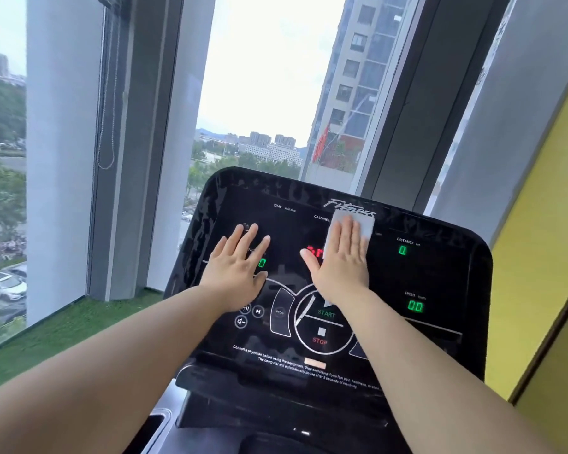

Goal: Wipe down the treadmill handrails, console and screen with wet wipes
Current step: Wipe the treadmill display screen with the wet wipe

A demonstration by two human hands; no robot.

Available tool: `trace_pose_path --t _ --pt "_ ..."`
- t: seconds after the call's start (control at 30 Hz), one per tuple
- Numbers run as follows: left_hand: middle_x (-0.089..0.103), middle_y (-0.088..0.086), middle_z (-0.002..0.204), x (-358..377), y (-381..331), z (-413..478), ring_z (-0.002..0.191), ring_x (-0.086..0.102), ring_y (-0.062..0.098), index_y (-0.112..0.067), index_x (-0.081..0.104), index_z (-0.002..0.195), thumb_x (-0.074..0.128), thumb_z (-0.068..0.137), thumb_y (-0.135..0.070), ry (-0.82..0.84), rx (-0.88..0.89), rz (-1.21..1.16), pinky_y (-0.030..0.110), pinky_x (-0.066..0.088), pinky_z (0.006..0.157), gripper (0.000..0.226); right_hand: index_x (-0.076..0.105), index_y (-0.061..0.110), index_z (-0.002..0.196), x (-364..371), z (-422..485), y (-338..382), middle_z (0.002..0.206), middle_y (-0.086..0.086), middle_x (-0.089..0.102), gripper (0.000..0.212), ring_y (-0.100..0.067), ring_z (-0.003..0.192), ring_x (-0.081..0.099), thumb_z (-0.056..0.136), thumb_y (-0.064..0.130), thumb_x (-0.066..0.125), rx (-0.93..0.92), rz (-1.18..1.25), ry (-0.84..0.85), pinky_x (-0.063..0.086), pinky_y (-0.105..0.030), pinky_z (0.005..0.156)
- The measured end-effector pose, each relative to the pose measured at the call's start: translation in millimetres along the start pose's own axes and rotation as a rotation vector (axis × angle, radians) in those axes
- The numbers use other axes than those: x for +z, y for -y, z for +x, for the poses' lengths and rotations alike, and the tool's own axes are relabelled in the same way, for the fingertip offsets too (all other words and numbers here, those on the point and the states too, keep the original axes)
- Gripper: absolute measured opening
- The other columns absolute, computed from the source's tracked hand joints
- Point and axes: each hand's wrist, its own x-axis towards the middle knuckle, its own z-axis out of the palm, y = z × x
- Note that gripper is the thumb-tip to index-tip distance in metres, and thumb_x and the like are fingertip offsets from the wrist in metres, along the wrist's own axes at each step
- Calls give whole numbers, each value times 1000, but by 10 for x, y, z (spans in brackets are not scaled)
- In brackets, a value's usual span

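your right hand (pixel 340 257) lies flat, fingers straight, pressing the wipe (pixel 358 224) on the top of the black console (pixel 440 267); your left hand (pixel 238 263) lies flat and open beside it, holding nothing

Console (pixel 440 322) reads: Fitness, START, STOP, SPEED 00, DISTANCE 0

Both hands lie flat on the console (pixel 440 270), wipe (pixel 358 222) under the right one.
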Motion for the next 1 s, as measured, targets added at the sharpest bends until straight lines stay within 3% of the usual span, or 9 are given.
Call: trace_pose_path --t 0.1,0.2,0.27,0.37,0.5,0.73,0.8,0.9,1.0 --pt "-19 0 157 6 -7 -6 144 -20 21 -29 -9 150 26 99 -46 2 -3 11 38 -7 117 64 -24 7 145 87 -87 157 150 -11 -35 86 -25 139 -31 93 65 12 -219 -71 40 -19 -39 114" --pt "-19 -1 157 0 -1 8 144 -20 21 -30 -9 150 25 99 -46 13 0 4 38 -8 117 63 -25 9 143 37 -89 1 152 -8 -32 95 -19 137 -33 75 74 -15 -465 -255 86 -20 -34 114" --pt "-19 -1 157 -3 11 15 144 -21 20 -31 -9 150 24 99 -46 20 4 -1 37 -8 117 62 -28 13 139 -90 -15 -179 154 -6 -27 86 -13 135 -32 78 72 -15 -529 -353 86 -18 -32 114" --pt "-19 -2 157 0 22 13 144 -20 21 -31 -8 150 24 99 -45 18 5 -10 37 -7 117 62 -28 13 139 -233 79 -323 152 -2 -31 75 -12 138 -30 95 61 10 -373 -286 81 -16 -32 116" --pt "-18 -1 157 22 8 15 144 -20 21 -30 -8 150 26 99 -45 -1 0 -7 38 -7 117 63 -24 9 145 -82 70 -31 150 -6 -35 81 -19 140 -30 95 61 13 -162 -94 18 -17 -36 115" --pt "-14 -7 158 -81 57 27 145 -15 16 -33 0 150 29 98 -46 44 10 -53 34 -4 116 61 -27 11 140 110 -82 207 152 -6 -30 81 -17 138 -31 88 66 0 -543 -299 77 -17 -35 116" --pt "-10 -9 158 -181 106 52 145 -11 14 -32 3 151 32 98 -46 67 27 -88 34 2 117 62 -21 12 146 -41 33 73 155 -5 -26 77 -16 141 -26 95 61 8 -585 -362 109 -13 -35 117" --pt "-7 -9 159 -263 206 41 145 -10 14 -29 0 151 34 98 -45 76 41 -80 34 4 117 66 -22 12 146 -212 178 -20 152 -2 -30 76 -15 141 -27 96 59 10 -424 -267 104 -12 -35 118" --pt "-18 -3 157 -195 314 -47 143 -21 21 -27 -8 151 30 98 -46 88 -86 -19 39 -6 116 67 -26 10 144 -105 125 155 151 -6 -34 79 -19 140 -30 96 60 11 -225 -125 54 -16 -36 116"
